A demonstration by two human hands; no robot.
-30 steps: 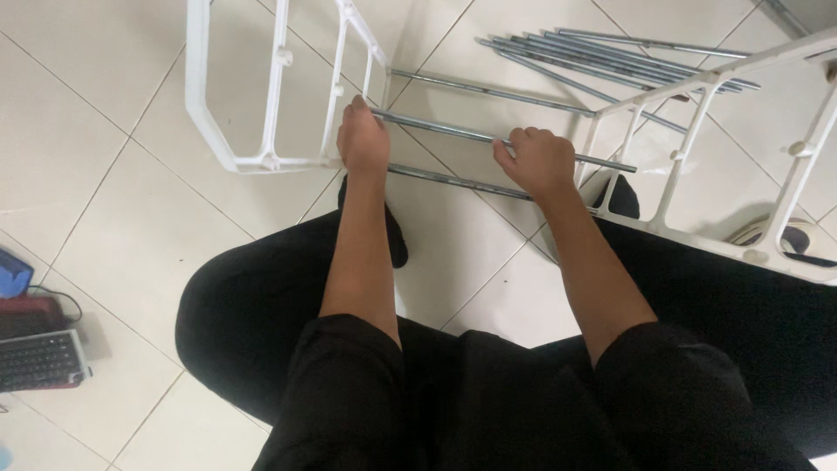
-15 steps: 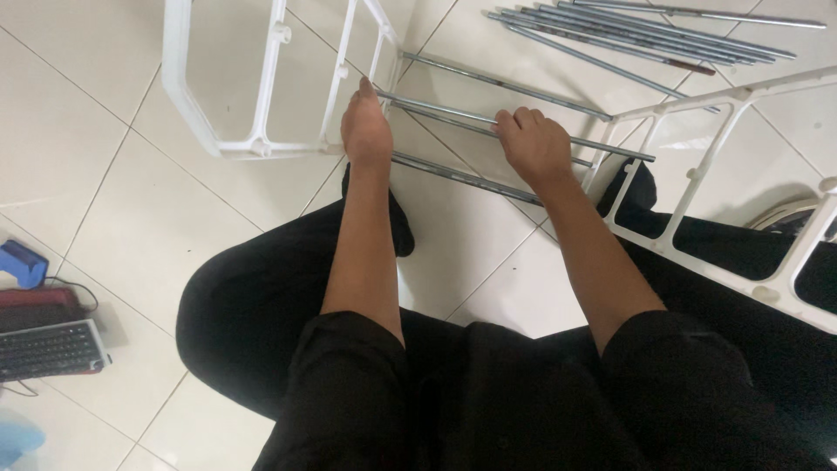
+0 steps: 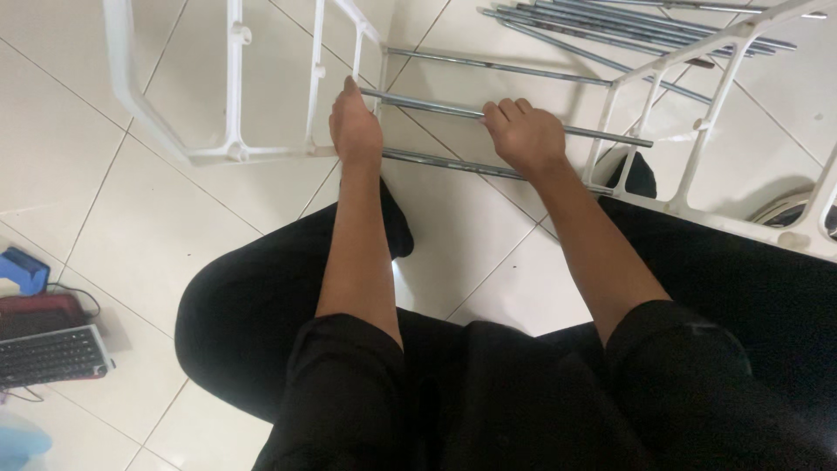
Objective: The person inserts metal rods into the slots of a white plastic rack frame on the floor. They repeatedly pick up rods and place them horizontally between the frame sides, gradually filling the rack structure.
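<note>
I sit on a white tiled floor with two white plastic rack frames in front of me. My left hand (image 3: 353,129) grips the inner post of the left white frame (image 3: 231,87), where a metal rod (image 3: 453,109) enters it. My right hand (image 3: 523,135) is closed over that same rod, which runs across to the right white frame (image 3: 697,113). A second rod (image 3: 453,163) lies just below my hands and a third rod (image 3: 497,65) runs above them, both between the frames.
A bundle of several loose metal rods (image 3: 628,26) lies on the floor at the top right. A keyboard (image 3: 48,356), a dark red object (image 3: 35,310) and a blue object (image 3: 22,270) sit at the left edge. My black-clad legs fill the foreground.
The view has shifted slightly, so the frames and hands sit a little higher and nearer. Both hands stay on the same rod and left frame.
</note>
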